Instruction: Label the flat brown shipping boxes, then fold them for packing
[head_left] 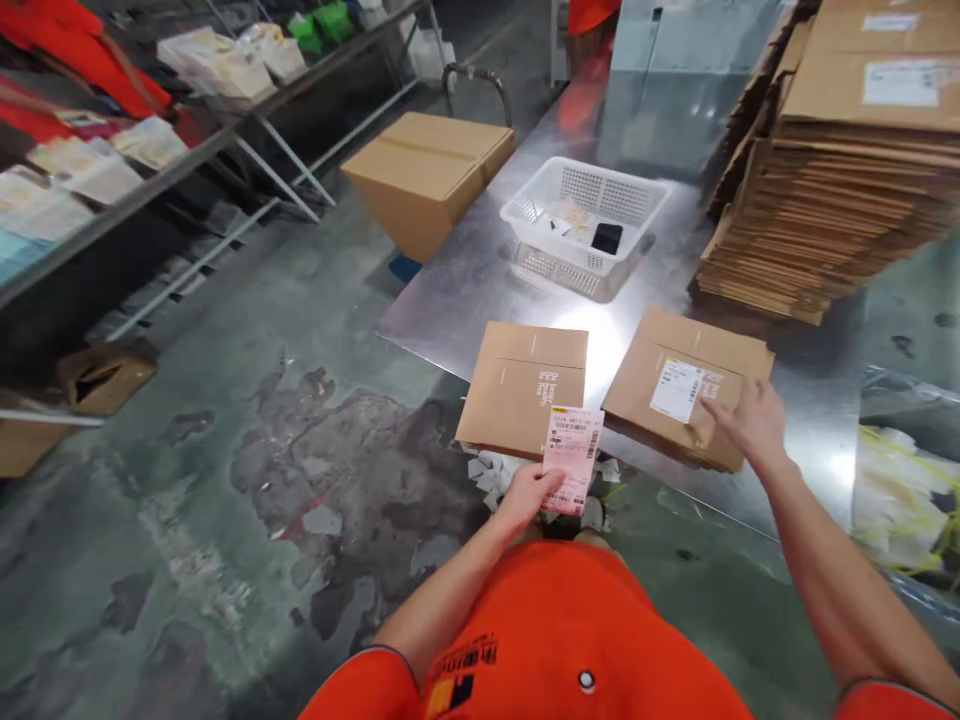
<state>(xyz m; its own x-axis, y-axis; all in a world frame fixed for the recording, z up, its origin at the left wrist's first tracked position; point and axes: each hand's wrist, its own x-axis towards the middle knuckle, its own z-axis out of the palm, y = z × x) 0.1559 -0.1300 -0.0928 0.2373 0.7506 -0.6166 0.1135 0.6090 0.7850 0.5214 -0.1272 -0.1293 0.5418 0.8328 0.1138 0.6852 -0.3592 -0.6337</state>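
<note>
Orange shirt fabric (555, 640) filled the bottom of the view, nearest the camera, with both bare forearms reaching out from it over the steel table (480, 270). On the table's far right stood a tall stack of flattened cartons (840, 190), and behind the middle a white mesh basket (585, 225) with a sealed brown box (427, 175) to its left. Closer in lay a flat cardboard mailer (521, 385) at the table's near edge, its long axis running roughly away from the person, and just right of it a small pile of labelled mailers (686, 395) angled toward the upper right. The right hand (750, 420) rested on the near corner of that pile, fingers loosely spread and part open, touching the top mailer beside its white label. The left hand (534, 492) pinched a pink slip (574, 458) by its lower left edge, fingers closed on it; the slip stood upright lengthwise, its top overlapping the near right corner of the flat cardboard mailer.
</note>
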